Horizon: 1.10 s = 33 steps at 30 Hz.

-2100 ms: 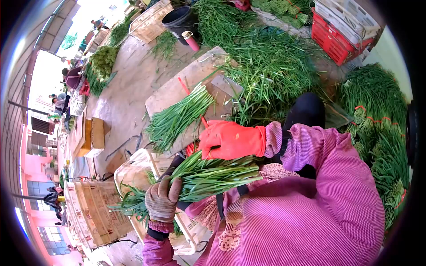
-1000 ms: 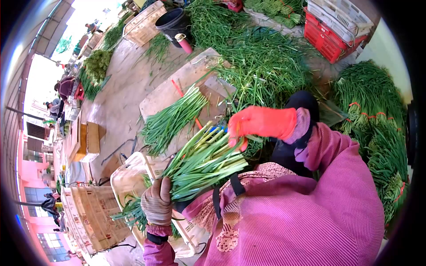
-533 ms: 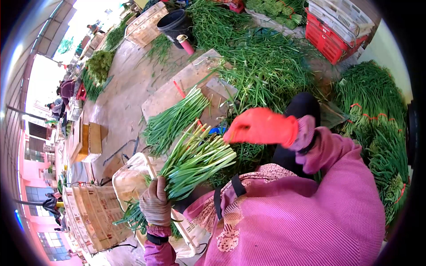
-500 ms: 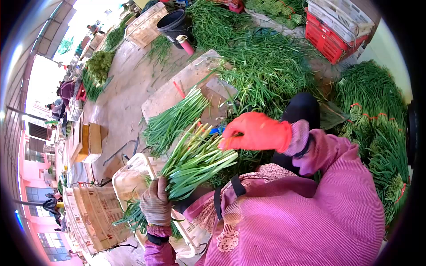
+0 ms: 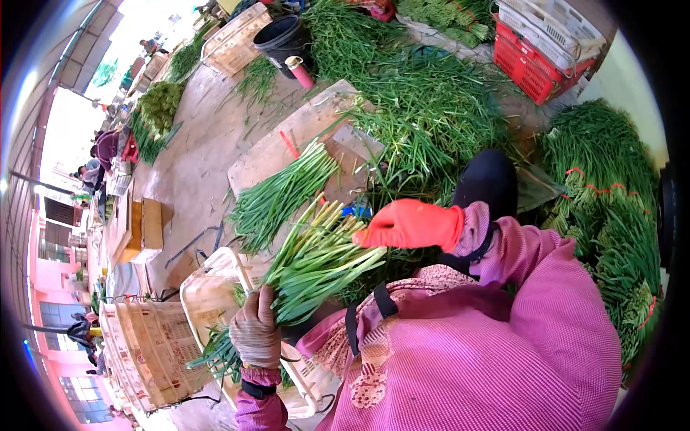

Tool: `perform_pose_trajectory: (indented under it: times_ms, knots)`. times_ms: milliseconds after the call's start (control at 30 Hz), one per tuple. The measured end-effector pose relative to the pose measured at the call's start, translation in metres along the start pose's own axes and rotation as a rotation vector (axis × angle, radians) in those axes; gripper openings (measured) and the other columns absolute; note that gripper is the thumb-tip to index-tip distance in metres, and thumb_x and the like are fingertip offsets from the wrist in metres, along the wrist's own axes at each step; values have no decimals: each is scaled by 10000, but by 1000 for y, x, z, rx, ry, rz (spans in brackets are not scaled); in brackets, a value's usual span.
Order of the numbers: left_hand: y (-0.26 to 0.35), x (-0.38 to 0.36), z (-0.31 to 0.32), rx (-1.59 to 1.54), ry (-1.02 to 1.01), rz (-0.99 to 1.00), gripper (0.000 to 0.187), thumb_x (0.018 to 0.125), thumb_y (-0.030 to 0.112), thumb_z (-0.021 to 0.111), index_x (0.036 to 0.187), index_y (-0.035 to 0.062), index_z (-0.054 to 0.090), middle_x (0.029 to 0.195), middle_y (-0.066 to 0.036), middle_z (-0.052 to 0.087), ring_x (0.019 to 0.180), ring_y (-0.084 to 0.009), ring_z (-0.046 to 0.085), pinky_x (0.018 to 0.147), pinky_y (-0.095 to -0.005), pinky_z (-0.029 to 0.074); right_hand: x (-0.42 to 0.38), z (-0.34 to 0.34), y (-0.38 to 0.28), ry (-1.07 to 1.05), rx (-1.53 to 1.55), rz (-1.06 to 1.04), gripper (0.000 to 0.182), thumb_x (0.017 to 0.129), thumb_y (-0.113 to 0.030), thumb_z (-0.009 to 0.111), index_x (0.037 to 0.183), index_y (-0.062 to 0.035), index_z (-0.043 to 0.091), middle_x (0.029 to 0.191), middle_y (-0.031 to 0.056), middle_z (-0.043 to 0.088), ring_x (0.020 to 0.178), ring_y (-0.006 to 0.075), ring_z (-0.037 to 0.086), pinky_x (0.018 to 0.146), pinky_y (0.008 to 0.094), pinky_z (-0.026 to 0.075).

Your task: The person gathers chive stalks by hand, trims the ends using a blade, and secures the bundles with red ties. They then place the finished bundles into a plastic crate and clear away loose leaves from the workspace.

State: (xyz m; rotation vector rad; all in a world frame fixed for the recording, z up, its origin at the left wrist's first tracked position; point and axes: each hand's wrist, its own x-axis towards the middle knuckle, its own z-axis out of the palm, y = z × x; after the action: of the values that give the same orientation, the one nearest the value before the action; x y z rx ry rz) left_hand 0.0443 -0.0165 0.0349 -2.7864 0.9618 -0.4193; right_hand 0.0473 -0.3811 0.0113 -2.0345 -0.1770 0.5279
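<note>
Your left hand (image 5: pixel 255 332), in a worn tan glove, is wrapped tight around the middle of a bundle of green stalks (image 5: pixel 316 262). The bundle slants up and away from you, its pale cut ends fanned out at the top, its darker leafy tips (image 5: pixel 219 352) hanging below your fist. It sits above your lap, over the near corner of a pale plastic crate (image 5: pixel 215 291).

Your right hand (image 5: pixel 410 225), in an orange-red glove, reaches in from the right, fingertips pinched together at the cut ends of the bundle and touching the uppermost stalks. Whether anything is caught between those fingertips cannot be told.

Beyond the bundle a wooden board (image 5: pixel 287 140) lies on the concrete floor. A second, loose pile of stalks (image 5: pixel 277 197) rests along its near edge, with a red strip (image 5: pixel 289 144) lying on the board just past it. To the right of the board a wide heap of loose greens (image 5: pixel 431 108) covers the floor, and at the far right tied bunches (image 5: pixel 611 187) with red bands are stacked. A black bucket (image 5: pixel 282 34) and a pink bottle (image 5: pixel 300 70) stand past the board's far edge, and a red crate (image 5: pixel 535 61) sits toward the upper right.
</note>
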Motion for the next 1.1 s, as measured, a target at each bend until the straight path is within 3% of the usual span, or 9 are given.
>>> perform_pose_trajectory:
  times_ms: [100,167,267,433,533,800,833,967,1100]
  knots:
    - [2,1,-1,5,24,21,658,699,28,629,1328,140,472,1116,-92,613,827,-307,629,671,-430,512,7,11,10,-103,156,3,472,951,-447,581,1123,-17,675,992,67,695,960,140,617,860,291,483]
    - [3,-1,-3,-5,39,-11,683,683,34,645,1333,147,467,1130,-93,607,825,-301,627,671,-423,510,22,26,35,-67,760,-327,443,969,-401,570,1249,-62,627,1191,51,653,1124,131,553,977,290,427]
    - [6,-3,-8,-57,65,41,712,654,47,676,1328,156,472,1149,-88,598,820,-294,621,668,-412,506,25,31,36,-288,739,-289,448,992,-327,547,1369,-85,532,1334,23,567,1245,111,464,1073,265,336]
    - [8,-7,-7,-19,8,60,700,638,48,685,1299,178,498,1117,-56,595,804,-271,612,670,-407,502,21,45,21,-227,536,-238,522,828,-361,744,1244,-69,622,1133,102,655,1081,174,575,968,318,429]
    - [12,-7,-7,-21,-29,24,665,659,36,668,1291,175,514,1112,-55,602,802,-274,618,664,-409,506,25,52,23,-113,503,-183,367,836,-235,739,1154,-65,670,1055,45,666,1017,124,579,925,297,451]
    - [23,-3,-7,-28,-30,58,618,699,36,657,1289,167,526,1099,-48,614,753,-268,633,624,-406,516,20,38,26,-191,355,-73,390,815,-325,719,1040,-10,673,840,75,664,816,129,586,716,310,463]
    - [25,-5,-6,-43,-62,38,666,673,51,682,1303,173,505,1104,-57,618,794,-292,633,651,-423,507,17,34,24,-189,317,-67,366,828,-326,705,1002,-5,674,840,88,668,808,165,610,852,338,472]
    - [27,-5,-4,-34,-59,12,632,681,62,678,1282,169,515,1095,-58,618,777,-285,628,639,-416,508,26,39,53,42,-42,-290,343,803,-292,698,1012,-21,678,837,185,671,926,317,635,930,388,468]
    - [18,-10,-2,-35,-29,-7,587,695,34,642,1258,161,539,1086,-56,615,751,-271,622,621,-402,514,20,10,75,221,-29,-297,238,800,-253,670,904,-39,667,1026,181,650,1060,346,594,991,384,419]
